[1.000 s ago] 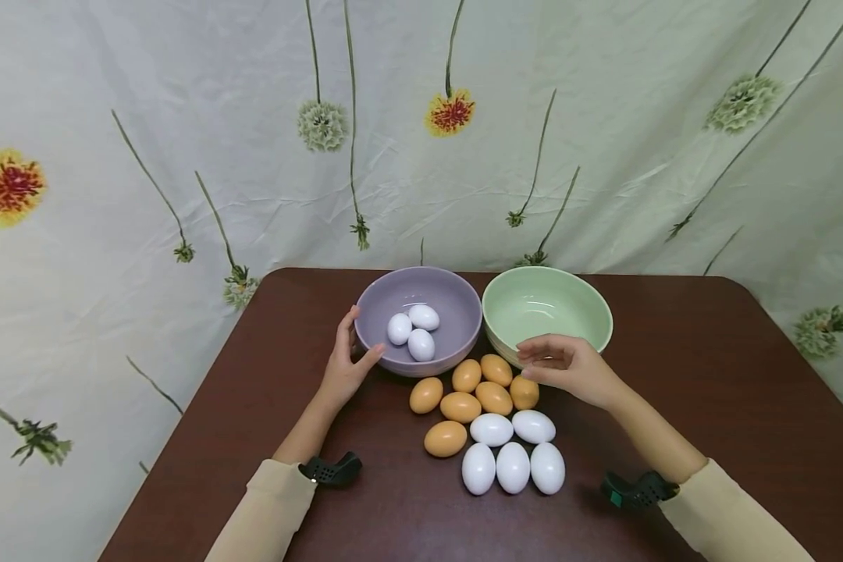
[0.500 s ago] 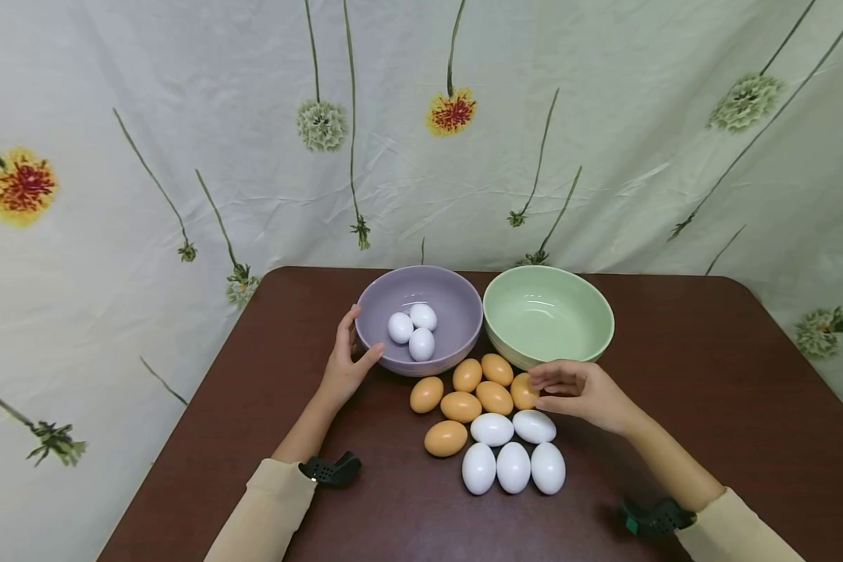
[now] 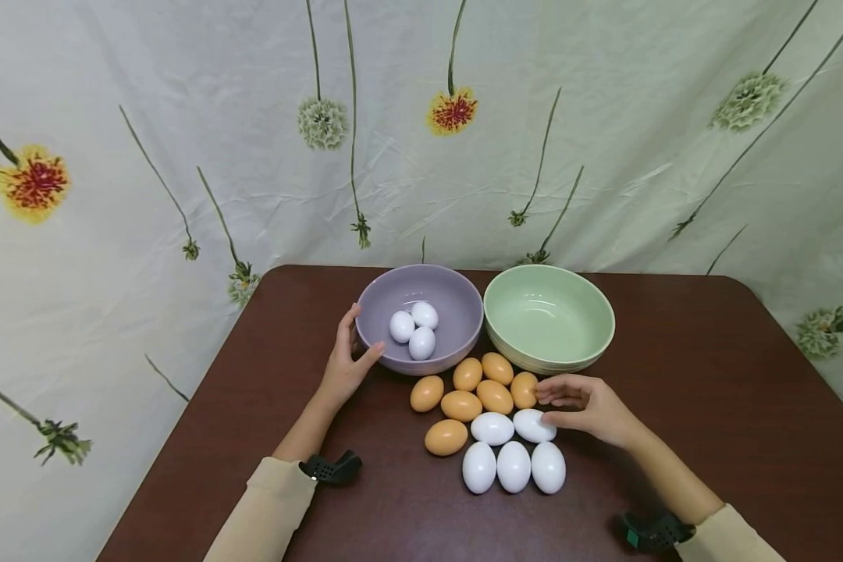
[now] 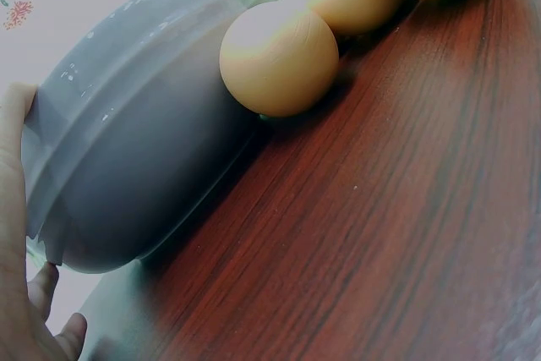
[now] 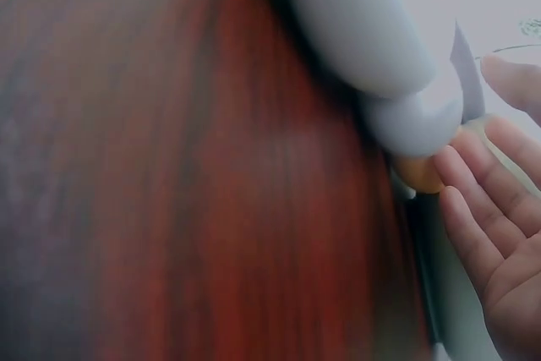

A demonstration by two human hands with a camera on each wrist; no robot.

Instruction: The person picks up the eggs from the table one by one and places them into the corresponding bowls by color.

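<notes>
My left hand (image 3: 343, 375) holds the purple bowl (image 3: 457, 343) at its left side, the thumb by the front rim and the fingers round the outer wall. Three white eggs (image 3: 421, 343) lie in that bowl. My right hand (image 3: 597, 410) hovers at the right edge of the egg group, thumb and fingers apart. Its thumb tip overlaps the nearest white egg (image 3: 531, 425); contact is unclear. Its fingertips are beside an orange-brown egg (image 3: 524, 390). In the right wrist view, nothing sits in the palm of the right hand (image 5: 499, 226).
A green bowl (image 3: 548, 312) stands right of the purple one, their rims nearly touching. Several brown eggs (image 3: 461, 406) lie in front of the bowls, with several white eggs (image 3: 513, 467) nearer the front. A flowered cloth (image 3: 421, 179) hangs behind the dark wooden table (image 3: 709, 375).
My right hand has moved down from the green bowl's front rim, past the rightmost brown egg, to the white egg. The left hand stays at the purple bowl.
</notes>
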